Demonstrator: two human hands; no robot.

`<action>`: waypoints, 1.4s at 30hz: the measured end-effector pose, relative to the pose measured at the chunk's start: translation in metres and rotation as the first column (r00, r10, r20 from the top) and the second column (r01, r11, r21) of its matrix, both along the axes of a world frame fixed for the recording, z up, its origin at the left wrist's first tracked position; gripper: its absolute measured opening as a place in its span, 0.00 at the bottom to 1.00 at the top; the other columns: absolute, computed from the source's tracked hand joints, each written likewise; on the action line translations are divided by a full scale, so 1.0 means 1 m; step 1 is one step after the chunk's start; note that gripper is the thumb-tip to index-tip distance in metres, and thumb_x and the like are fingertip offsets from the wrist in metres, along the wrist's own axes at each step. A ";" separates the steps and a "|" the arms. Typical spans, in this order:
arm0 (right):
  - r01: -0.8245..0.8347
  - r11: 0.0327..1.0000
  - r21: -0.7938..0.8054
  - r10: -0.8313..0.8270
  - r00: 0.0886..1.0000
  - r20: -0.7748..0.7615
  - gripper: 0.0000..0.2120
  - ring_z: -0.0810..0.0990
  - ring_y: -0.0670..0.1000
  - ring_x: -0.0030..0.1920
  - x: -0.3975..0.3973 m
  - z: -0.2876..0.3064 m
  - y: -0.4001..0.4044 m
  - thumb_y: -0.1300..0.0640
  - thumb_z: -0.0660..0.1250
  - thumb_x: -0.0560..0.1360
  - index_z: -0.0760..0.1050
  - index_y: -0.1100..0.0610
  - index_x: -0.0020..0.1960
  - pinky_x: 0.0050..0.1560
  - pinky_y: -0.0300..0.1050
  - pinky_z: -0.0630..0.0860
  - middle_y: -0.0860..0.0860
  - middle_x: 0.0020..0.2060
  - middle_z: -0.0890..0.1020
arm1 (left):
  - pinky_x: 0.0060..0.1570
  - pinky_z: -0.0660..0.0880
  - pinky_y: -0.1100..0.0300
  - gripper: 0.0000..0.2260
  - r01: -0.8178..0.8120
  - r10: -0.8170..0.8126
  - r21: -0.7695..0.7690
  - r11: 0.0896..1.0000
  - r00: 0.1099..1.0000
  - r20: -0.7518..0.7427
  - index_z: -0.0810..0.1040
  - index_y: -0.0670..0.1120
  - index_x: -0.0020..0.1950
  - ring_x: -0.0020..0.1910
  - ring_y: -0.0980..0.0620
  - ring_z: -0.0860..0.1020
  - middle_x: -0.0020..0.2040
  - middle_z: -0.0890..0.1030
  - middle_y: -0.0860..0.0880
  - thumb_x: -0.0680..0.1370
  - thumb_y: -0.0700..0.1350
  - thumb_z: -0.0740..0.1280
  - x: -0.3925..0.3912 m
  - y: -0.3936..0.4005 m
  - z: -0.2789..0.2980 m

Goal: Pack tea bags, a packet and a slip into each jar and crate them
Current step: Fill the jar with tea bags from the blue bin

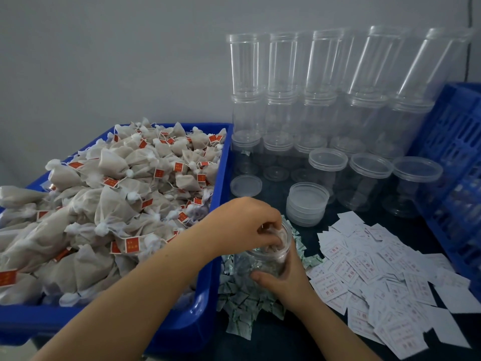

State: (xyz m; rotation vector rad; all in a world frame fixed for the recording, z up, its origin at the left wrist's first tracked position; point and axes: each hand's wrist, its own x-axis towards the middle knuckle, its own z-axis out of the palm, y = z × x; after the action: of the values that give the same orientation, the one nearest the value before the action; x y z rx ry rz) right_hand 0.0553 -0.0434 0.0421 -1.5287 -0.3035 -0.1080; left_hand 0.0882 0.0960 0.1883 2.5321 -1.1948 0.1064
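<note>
Pushing tea bags down into a clear jar (270, 254), the left hand (242, 225) is reaching in from nine o'clock, its grip pinching a pale mesh bag at the jar's mouth. The right hand (286, 272) is wrapping its grip round the jar's wall from five o'clock, probably steadying it so it does not tip under the push.

Only the head view is available. The jar is standing on a scatter of small green-and-white packets (242, 303) on the dark bench (283, 342), just beside the blue bin (208, 282) heaped with tea bags (109, 204); this closeness is likely keeping each reach short. White slips (377, 277) are lying spread at three o'clock of the jar, within easy reach of the right hand. A stack of lids (307, 204) is sitting at one o'clock, and empty jars (325, 100) are stacked against the wall behind. A blue crate (453, 152) is waiting at the far right.

Red tags on the tea bags and red print on the slips are carrying characters too blurred to read.
</note>
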 end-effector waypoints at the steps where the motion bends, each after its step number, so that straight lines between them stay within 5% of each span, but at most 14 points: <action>1: 0.004 1.000 0.000 -0.004 1.000 -0.004 0.41 0.77 0.38 0.62 0.000 0.000 0.000 0.54 0.78 0.61 0.64 0.49 0.70 0.55 0.29 0.74 0.35 0.60 0.78 | 0.45 0.72 0.58 0.06 -0.004 0.005 0.023 1.000 1.000 -0.004 0.81 0.44 0.48 0.40 0.54 0.76 0.41 0.81 0.50 0.76 0.46 0.68 0.000 -0.002 -0.001; 13: 0.005 0.999 -0.050 -0.005 1.000 -0.004 0.43 0.77 0.43 0.64 0.001 0.001 -0.001 0.56 0.78 0.63 0.62 0.55 0.73 0.59 0.32 0.73 0.39 0.62 0.78 | 0.46 0.71 0.66 0.07 0.037 -0.023 0.134 0.990 0.994 -0.109 0.83 0.49 0.52 0.37 0.63 0.72 0.45 0.84 0.55 0.78 0.44 0.66 0.002 -0.002 -0.001; 21: 0.018 0.999 -0.046 -0.018 1.000 -0.012 0.42 0.76 0.40 0.64 -0.001 0.002 0.000 0.55 0.78 0.62 0.62 0.48 0.71 0.58 0.30 0.73 0.35 0.62 0.77 | 0.50 0.74 0.62 0.08 0.078 -0.060 0.146 0.986 0.991 -0.123 0.83 0.49 0.52 0.41 0.63 0.75 0.47 0.84 0.55 0.78 0.43 0.66 0.005 -0.002 -0.004; 26: 0.033 0.999 -0.042 -0.033 0.999 0.005 0.43 0.77 0.45 0.64 -0.001 0.002 0.001 0.51 0.78 0.60 0.64 0.49 0.71 0.60 0.36 0.74 0.43 0.61 0.79 | 0.49 0.74 0.70 0.07 0.087 -0.096 -0.065 0.994 0.985 -0.146 0.82 0.47 0.53 0.44 0.62 0.78 0.47 0.83 0.54 0.77 0.44 0.68 0.007 0.004 0.001; 32: 0.015 0.999 -0.036 -0.016 1.000 -0.018 0.48 0.76 0.41 0.63 -0.003 0.001 0.001 0.45 0.80 0.58 0.62 0.41 0.73 0.56 0.31 0.74 0.50 0.64 0.75 | 0.49 0.72 0.69 0.07 -0.307 0.336 -0.388 0.869 0.942 0.008 0.79 0.49 0.54 0.46 0.62 0.76 0.45 0.77 0.59 0.77 0.46 0.66 0.032 0.033 0.004; 35: 0.005 0.999 -0.040 -0.006 1.000 -0.023 0.48 0.76 0.39 0.62 -0.003 0.001 0.002 0.44 0.80 0.57 0.62 0.40 0.72 0.55 0.30 0.74 0.50 0.64 0.75 | 0.60 0.66 0.58 0.10 -0.543 0.586 -0.278 0.792 0.804 0.100 0.78 0.47 0.58 0.59 0.53 0.72 0.59 0.77 0.50 0.78 0.47 0.66 0.053 0.052 -0.007; 38: 0.003 0.999 -0.039 -0.004 1.000 -0.024 0.48 0.76 0.39 0.62 -0.003 0.000 0.002 0.43 0.81 0.57 0.61 0.38 0.72 0.55 0.29 0.74 0.49 0.64 0.75 | 0.70 0.58 0.46 0.19 -0.722 0.724 -0.059 0.689 0.685 0.085 0.71 0.49 0.68 0.73 0.45 0.59 0.74 0.62 0.47 0.78 0.50 0.64 0.066 0.065 -0.021; 42: 0.005 0.999 -0.039 -0.006 1.000 -0.029 0.47 0.76 0.39 0.62 -0.004 0.002 0.002 0.42 0.81 0.57 0.61 0.31 0.70 0.54 0.30 0.75 0.47 0.64 0.75 | 0.72 0.47 0.42 0.28 -0.778 0.772 0.047 0.627 0.628 0.095 0.56 0.53 0.77 0.77 0.45 0.48 0.78 0.50 0.46 0.79 0.49 0.62 0.076 0.075 -0.038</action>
State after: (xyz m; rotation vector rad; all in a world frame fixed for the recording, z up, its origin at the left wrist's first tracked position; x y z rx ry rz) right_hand 0.0512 -0.0418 0.0441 -1.5682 -0.2790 -0.0845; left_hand 0.1644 0.1714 0.1499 2.9493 -0.0087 0.3520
